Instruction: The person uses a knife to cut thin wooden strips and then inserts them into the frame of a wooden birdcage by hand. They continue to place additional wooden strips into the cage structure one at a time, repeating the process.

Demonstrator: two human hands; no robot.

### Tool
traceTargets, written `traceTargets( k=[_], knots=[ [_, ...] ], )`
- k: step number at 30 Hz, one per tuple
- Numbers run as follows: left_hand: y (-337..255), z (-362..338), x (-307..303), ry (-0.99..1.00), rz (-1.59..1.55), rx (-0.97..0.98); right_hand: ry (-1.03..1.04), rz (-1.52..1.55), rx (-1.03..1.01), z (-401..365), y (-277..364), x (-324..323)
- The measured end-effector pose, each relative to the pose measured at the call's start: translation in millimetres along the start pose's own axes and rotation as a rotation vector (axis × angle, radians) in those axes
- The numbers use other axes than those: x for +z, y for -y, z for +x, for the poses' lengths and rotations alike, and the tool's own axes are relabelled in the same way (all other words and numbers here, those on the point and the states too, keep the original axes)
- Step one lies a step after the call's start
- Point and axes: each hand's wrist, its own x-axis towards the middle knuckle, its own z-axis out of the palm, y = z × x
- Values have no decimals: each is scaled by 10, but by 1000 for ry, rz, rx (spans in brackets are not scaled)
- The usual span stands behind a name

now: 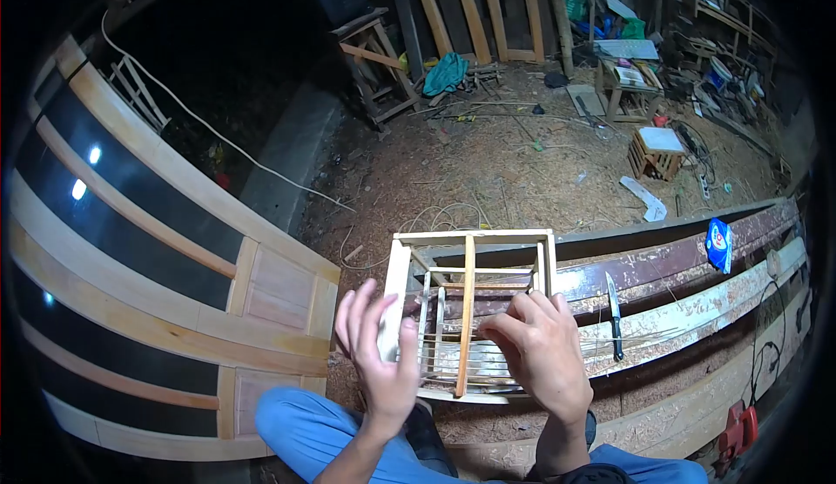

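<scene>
A small frame of light wooden strips point(468, 301) stands on the planks in front of my knees, with one strip running down its middle. My left hand point(381, 353) is raised at the frame's left side, fingers spread and slightly blurred, holding nothing. Over the frame's right part is my right hand point(542, 353), its fingers curled and thumb pressed towards the index finger. Whatever may be between those fingertips is too small to make out. Thin sticks cross the lower part of the frame.
A knife point(616, 314) and a blue packet point(718, 245) lie on the planks point(679, 310) to the right. Large wooden door panels point(165, 301) lean at the left. A red tool point(738, 430) is at the lower right. A slatted stool point(657, 153) stands farther back on the shavings-covered ground.
</scene>
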Motion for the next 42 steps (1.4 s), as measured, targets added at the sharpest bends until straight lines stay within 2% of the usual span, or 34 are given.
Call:
traceTargets(
  k=[1,2,4,5,7,10,11,15,17,19,20,22,24,25,29,38,40,42],
  knots=[
    [136,7,-27,77,-88,-82,9,46,10,-11,-29,36],
    [434,-26,37,193,-459,-246,17,90,21,-12,-42,62],
    [468,33,-89,376,-552,-410,30,135,19,7,-31,98],
    [430,52,-142,371,-553,-414,39,189,17,17,-30,135],
    [297,78,-210,436,-254,-144,49,294,27,36,6,135],
    [176,73,-207,418,-330,-262,90,350,98,108,74,116],
    [247,32,-168,399,-219,-146,103,364,86,106,38,147],
    [149,15,-80,349,-94,-78,100,373,51,129,9,96],
    [166,10,-67,354,-54,-58,63,481,74,90,-23,39],
    [173,13,-45,362,-18,-35,66,398,71,33,-136,-76],
    [172,18,-34,363,-67,-85,75,316,66,11,-186,-129],
    [190,7,-30,372,-115,-134,78,398,121,-10,-228,-147],
    [219,7,-24,363,-103,-129,23,376,21,3,-245,-75],
    [194,19,-33,374,-168,-193,46,397,43,2,-211,-70],
    [217,42,-52,355,-106,-156,63,367,-14,29,-166,138],
    [226,39,-81,366,-152,-143,-37,286,-5,20,-233,-3],
    [191,69,-92,379,-257,-259,-57,221,-28,26,-230,18],
    [179,71,-91,376,-258,-270,-70,236,-38,45,-221,15]
  ],
)
